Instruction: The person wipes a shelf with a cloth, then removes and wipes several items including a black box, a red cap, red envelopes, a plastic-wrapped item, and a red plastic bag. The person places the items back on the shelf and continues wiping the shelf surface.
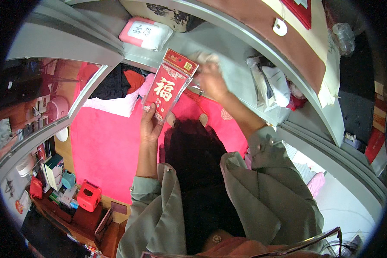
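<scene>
My left hand (151,124) grips the lower end of a pack of red envelopes (166,88) in a clear plastic sleeve. The pack has a red header card with a hang hole, and large gold lettering on its front. It is held tilted in front of the grey shelf (227,51). My right hand (213,80), blurred, is over the shelf just right of the pack's top. Its fingers are closed around a crumpled pale cloth (206,58), whose exact kind is too blurred to tell.
A pink-and-white pack of wipes (145,34) lies at the shelf's left end. Plastic-bagged items (272,82) stand at its right. A sliding glass door (90,93) borders the left. Dark and white clothes (113,87) lie on the pink cover (103,145) below.
</scene>
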A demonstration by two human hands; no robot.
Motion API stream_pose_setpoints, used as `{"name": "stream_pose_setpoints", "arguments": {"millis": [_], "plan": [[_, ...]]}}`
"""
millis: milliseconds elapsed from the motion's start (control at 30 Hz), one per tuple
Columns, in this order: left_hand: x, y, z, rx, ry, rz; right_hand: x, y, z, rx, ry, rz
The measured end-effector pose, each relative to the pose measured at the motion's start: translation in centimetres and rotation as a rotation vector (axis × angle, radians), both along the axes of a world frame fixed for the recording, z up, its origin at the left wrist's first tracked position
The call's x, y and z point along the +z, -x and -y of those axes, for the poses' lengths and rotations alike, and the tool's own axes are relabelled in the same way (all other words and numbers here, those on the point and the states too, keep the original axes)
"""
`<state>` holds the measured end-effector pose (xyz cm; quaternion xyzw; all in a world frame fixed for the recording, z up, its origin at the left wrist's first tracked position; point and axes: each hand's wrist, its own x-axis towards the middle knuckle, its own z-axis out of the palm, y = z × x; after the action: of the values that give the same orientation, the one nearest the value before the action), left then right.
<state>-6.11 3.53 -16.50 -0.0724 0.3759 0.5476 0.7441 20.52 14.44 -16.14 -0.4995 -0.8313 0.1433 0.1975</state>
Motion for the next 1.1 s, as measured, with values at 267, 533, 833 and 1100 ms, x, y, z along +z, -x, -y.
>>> {"name": "stream_pose_setpoints", "arguments": {"millis": [267, 533, 833, 1100], "plan": [[2.9, -0.1, -0.7, -0.049, -0.112, -0.01, 2.3, -7.7, -5.4, -0.518, 0.383, 0.162], [4.1, -3.2, -1.4, -0.208, -0.106, 0.09, -1.4, -1.4, 3.1, -0.128, 0.288, -0.347], [5.2, -6.2, -0.2, -0.209, -0.026, 0.065, 7.0, 1.2, 8.6, 0.036, 0.749, -0.635], [4.6, -5.3, -1.2, -0.173, -0.138, -0.32, 5.7, -0.1, 9.2, -0.477, 1.237, -1.409]]}}
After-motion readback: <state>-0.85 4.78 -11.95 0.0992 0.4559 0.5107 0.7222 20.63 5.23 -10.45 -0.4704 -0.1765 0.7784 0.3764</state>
